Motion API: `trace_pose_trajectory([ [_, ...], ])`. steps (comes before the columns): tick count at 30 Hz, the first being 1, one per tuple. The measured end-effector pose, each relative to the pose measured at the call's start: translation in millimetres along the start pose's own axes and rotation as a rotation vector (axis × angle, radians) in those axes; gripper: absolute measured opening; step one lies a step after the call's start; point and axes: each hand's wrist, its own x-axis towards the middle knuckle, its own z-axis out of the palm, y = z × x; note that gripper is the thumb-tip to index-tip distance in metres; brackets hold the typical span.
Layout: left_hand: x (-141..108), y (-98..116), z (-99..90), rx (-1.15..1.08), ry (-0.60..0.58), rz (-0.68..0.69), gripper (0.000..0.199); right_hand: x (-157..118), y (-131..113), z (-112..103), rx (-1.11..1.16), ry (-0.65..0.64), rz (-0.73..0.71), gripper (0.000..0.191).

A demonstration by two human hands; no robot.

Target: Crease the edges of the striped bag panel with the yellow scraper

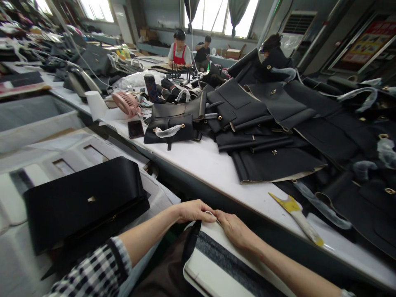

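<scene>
A cream-coloured bag piece [204, 266] with a dark strip along it lies across my lap, one end pointing away from me. At that far end, my left hand [195, 211] is closed, pinching the edge between thumb and fingers. My right hand [236, 229] presses its fingers together on the same edge, close by the left fingertips, with its palm along the piece's right side. The lower end of the piece runs out of view. Left of my arms, a black bag [89, 198] with a small gold clasp rests on a white-covered surface.
Black bag parts [278, 165] are heaped on the white worktable [192, 165]. A yellow-and-white hand tool [297, 218] lies near its front edge. A phone [135, 129], pink fan [126, 103] and white cone [95, 105] stand farther left. People [180, 53] sit at the far side.
</scene>
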Motion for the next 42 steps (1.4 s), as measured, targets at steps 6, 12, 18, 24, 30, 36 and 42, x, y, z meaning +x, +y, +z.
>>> trace_pose_trajectory([
  [6, -7.5, -5.4, 10.8, -0.076, 0.165, 0.058, 0.034, 1.7, 1.3, -0.6, 0.0, -0.004, -0.01, 0.059],
  [12, -4.3, -11.7, 20.2, -0.128, 0.306, 0.063, 0.028, 4.8, 2.8, 1.0, -0.03, 0.0, 0.007, 0.056],
  [18, -6.6, -11.2, 21.9, -0.126, 0.326, 0.082, 0.027, 10.0, -1.2, 4.1, -0.151, -0.013, -0.007, 0.053],
  [24, -20.0, -26.0, 6.8, -0.332, 0.057, 0.082, 0.054, 9.2, -3.4, 3.3, -0.121, -0.003, -0.049, 0.056],
  [30, 1.0, -70.6, 10.2, -0.01, 0.428, -0.183, 0.069, 10.7, -8.8, 0.4, -0.074, -0.023, -0.014, 0.055],
  [36, 19.9, -72.1, 18.7, 0.378, 0.662, -0.106, 0.037, 11.5, -9.2, 0.4, -0.048, -0.033, -0.025, 0.054],
  [42, 19.5, -68.1, 25.7, 1.012, 1.219, -0.118, 0.037, 14.3, -4.0, 0.6, -0.067, -0.065, -0.051, 0.055],
])
